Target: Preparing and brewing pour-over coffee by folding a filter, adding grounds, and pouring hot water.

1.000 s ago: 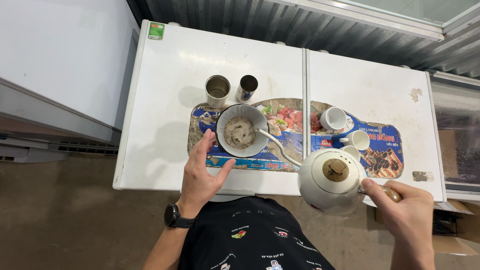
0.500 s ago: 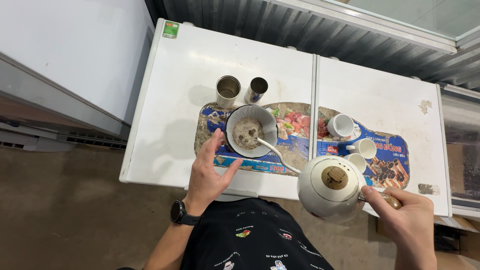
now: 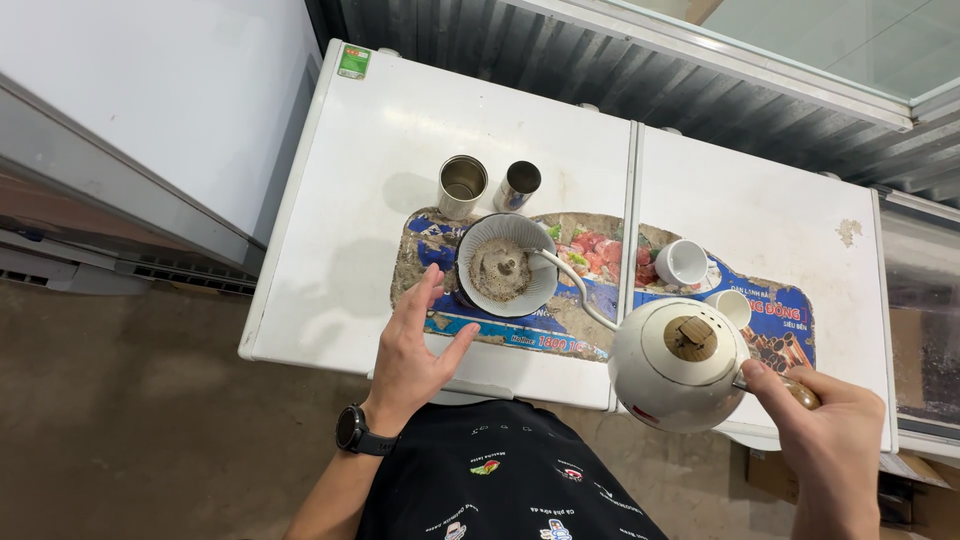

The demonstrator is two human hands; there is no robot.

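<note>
White counter (image 3: pixel 400 150): left hand (image 3: pixel 415 350) spread at edge; right hand (image 3: pixel 830 430) gripping kettle (image 3: pixel 680 365).

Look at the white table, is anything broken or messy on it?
Yes. The colourful sticker on the white chest top is badly worn, with brown scuffed patches where the picture has peeled away. A small chip of paint is also missing near the right side. Nothing looks spilled.
</note>
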